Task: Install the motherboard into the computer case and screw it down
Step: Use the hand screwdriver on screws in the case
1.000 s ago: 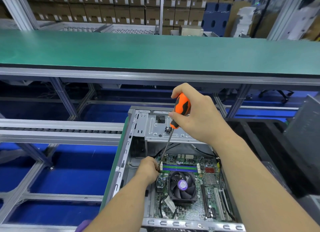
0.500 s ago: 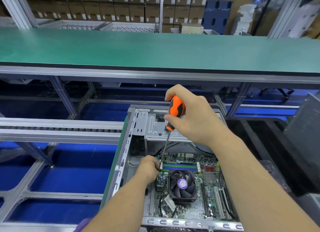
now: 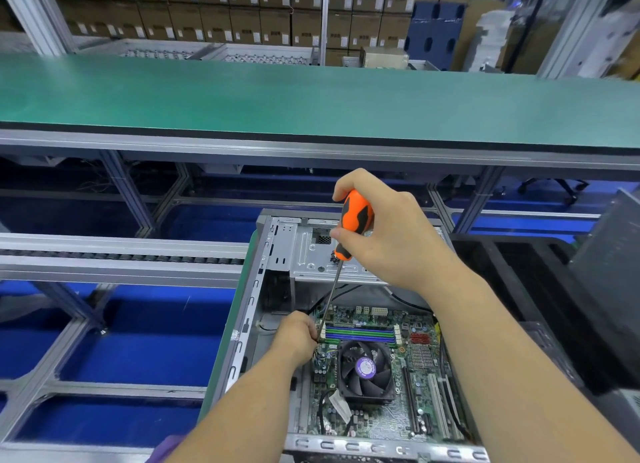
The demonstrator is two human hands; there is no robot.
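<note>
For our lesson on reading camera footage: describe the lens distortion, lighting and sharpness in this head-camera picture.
Head view: wide-angle bending curves the green bench and stretches the forearms at the frame's bottom; lighting is even with soft shadows only; the motherboard and orange screwdriver in the right hand look sharp, while the background boxes are softer.
</note>
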